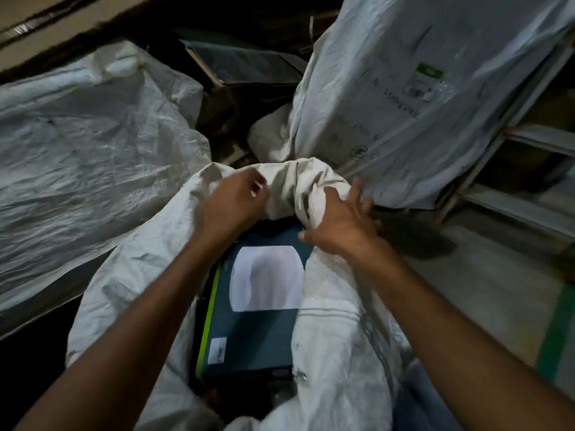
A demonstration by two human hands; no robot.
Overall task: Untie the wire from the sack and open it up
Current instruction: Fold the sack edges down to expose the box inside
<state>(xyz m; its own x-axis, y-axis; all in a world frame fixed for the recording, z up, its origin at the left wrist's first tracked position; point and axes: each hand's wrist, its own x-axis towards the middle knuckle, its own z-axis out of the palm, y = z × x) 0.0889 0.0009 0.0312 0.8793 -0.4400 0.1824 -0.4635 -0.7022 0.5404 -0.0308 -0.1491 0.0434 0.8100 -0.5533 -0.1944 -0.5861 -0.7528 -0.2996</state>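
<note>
My left hand pinches the edge of the sack with curled fingers. My right hand grabs the twisted bunch of sack cloth between my two hands. I cannot see the wire. I think it hides in that bunch.

I should hold the bunch firm with one hand and feel for the wire end with the other. Then I turn it back slowly so it does not poke me.

Below my hands, a blue box shows inside the sack. Its white sticker is too blurry to read. Above my right hand, another sack has a green label and scribbles I cannot read.
</note>
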